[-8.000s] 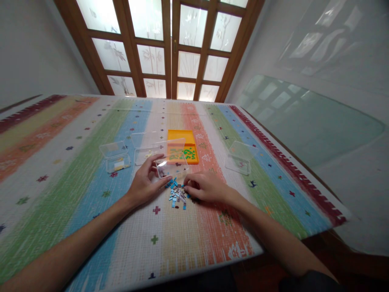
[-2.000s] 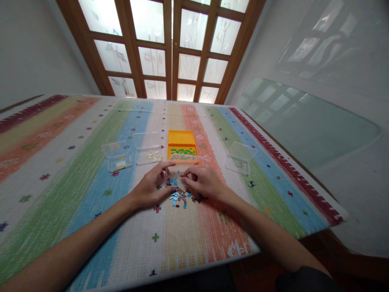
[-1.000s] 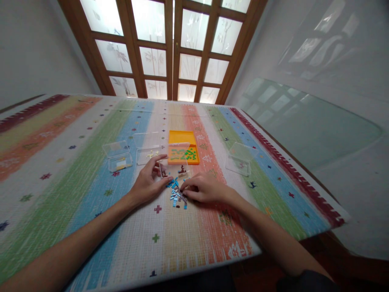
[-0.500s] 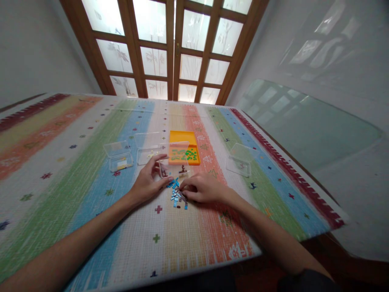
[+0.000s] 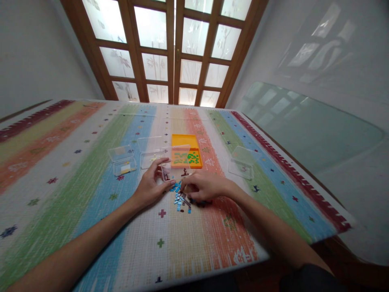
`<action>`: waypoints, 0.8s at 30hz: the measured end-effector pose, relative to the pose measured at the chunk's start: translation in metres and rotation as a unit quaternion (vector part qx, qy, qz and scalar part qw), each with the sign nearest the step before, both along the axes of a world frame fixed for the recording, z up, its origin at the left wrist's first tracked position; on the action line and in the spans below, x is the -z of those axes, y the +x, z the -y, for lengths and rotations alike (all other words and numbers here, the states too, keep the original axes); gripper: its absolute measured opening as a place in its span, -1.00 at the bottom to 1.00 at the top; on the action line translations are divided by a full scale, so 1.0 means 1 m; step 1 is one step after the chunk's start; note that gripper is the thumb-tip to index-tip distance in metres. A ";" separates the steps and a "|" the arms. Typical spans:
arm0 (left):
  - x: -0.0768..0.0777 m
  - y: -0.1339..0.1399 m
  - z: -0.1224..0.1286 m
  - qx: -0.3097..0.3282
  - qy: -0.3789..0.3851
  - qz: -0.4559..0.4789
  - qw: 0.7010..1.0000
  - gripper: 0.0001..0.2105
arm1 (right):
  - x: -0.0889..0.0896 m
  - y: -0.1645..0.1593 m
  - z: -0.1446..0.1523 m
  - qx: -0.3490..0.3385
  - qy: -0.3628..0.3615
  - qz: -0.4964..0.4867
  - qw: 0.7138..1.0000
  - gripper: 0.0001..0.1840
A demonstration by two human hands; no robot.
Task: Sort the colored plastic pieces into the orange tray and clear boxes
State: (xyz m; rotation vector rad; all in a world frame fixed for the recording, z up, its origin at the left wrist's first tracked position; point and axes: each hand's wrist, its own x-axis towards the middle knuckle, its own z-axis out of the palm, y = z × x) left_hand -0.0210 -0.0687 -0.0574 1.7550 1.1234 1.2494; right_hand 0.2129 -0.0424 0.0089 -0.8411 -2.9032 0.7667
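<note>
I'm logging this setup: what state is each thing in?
Held clear box: open, brown pieces inside
Left hand: gripping its side
Loose pieces: heaped, unboxed
Right hand: at the heap, grip unclear
Orange box: open, green pieces inside
Leftmost clear box: open, contents indistinct
Middle clear box: open, partly hidden
Rightmost clear box: open
Doors: closed or nearly so

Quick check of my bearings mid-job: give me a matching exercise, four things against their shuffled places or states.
1. left hand
2. right hand
3. orange box
4. loose pile

A. open, with green pieces inside
B. partly covering the loose pile
C. blue and brown, on the tablecloth
D. gripping a clear box at its side

Pairs: 1-D, 2-B, 3-A, 4-C
</note>
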 end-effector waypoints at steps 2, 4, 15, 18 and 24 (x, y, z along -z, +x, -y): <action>0.001 0.000 0.000 0.001 -0.002 0.002 1.000 -0.35 | 0.002 0.000 0.000 0.007 0.007 -0.011 1.000 -0.71; 0.002 0.000 -0.001 -0.002 -0.005 -0.001 1.000 -0.35 | 0.004 -0.001 0.001 -0.001 0.009 -0.017 1.000 -0.69; 0.000 0.001 0.000 -0.010 0.000 -0.006 1.000 -0.37 | 0.018 0.004 0.002 -0.028 -0.017 -0.058 0.998 -0.79; 0.000 0.000 0.000 -0.007 0.001 -0.008 1.000 -0.36 | 0.018 0.004 0.003 -0.024 -0.013 -0.076 0.997 -0.78; -0.001 0.001 0.000 -0.010 -0.003 -0.009 1.000 -0.36 | 0.016 0.005 0.003 -0.024 -0.014 -0.060 0.998 -0.83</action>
